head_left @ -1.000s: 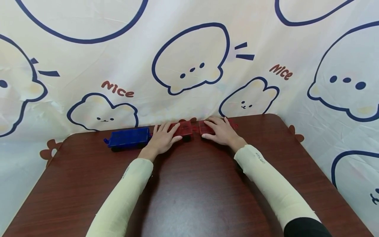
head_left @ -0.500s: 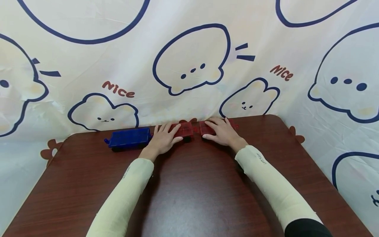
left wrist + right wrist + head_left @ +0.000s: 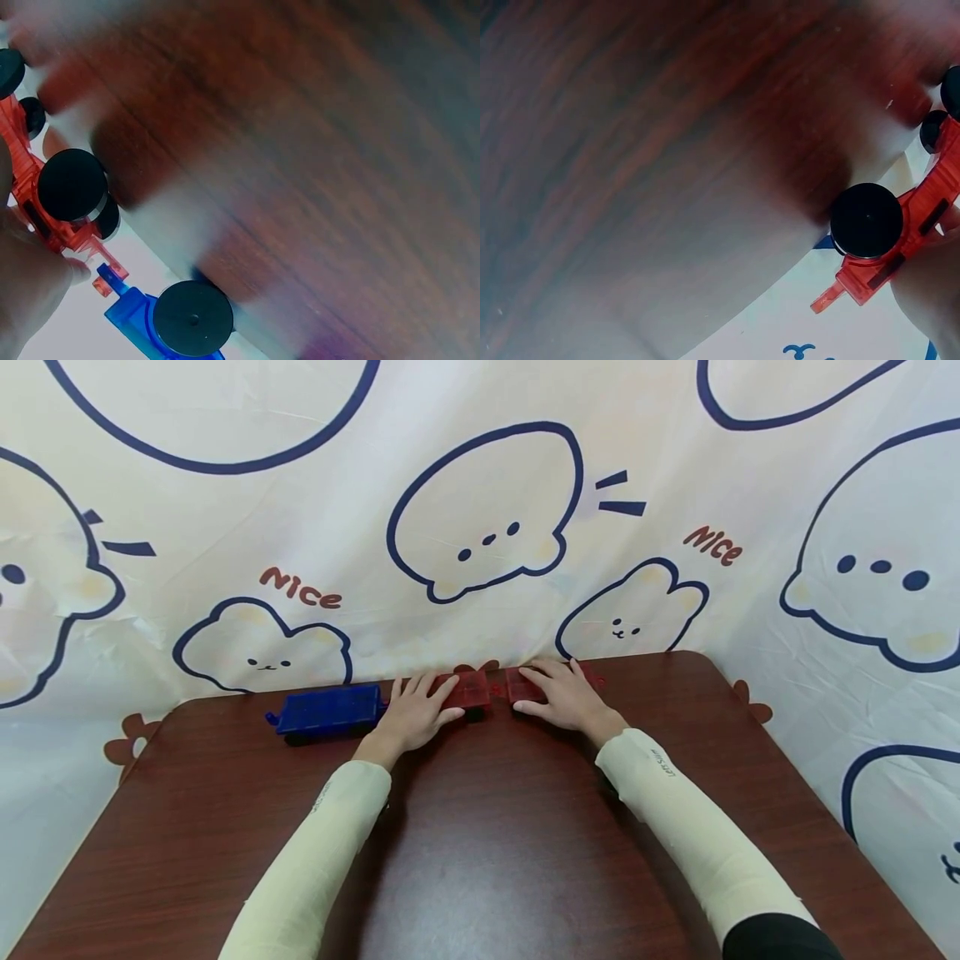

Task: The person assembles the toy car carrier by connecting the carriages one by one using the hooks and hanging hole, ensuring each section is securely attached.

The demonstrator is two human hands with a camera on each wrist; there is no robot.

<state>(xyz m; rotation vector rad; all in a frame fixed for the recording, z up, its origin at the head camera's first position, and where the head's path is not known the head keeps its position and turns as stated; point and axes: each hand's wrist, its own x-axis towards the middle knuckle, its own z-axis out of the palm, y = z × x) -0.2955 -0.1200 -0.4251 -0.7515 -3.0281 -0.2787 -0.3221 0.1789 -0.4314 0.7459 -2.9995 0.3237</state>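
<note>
My left hand (image 3: pixel 411 718) lies with spread fingers on top of a red see-through toy wagon (image 3: pixel 472 690). My right hand (image 3: pixel 566 700) rests likewise on a second red toy wagon (image 3: pixel 517 683). To the left stands a blue toy wagon (image 3: pixel 330 710) on black wheels. In the left wrist view, a blue bar (image 3: pixel 110 277) on its end overlaps the red wagon's end piece; whether they are hooked cannot be told. A short red coupling (image 3: pixel 497 690) spans the gap between the red wagons. In the right wrist view, a red tab (image 3: pixel 827 298) sticks out beyond a black wheel (image 3: pixel 866 220).
All three wagons stand in a row along the far edge of a dark brown wooden table (image 3: pixel 480 843). Right behind that edge hangs a white cloth (image 3: pixel 465 627) with cartoon prints, and it also runs along both sides.
</note>
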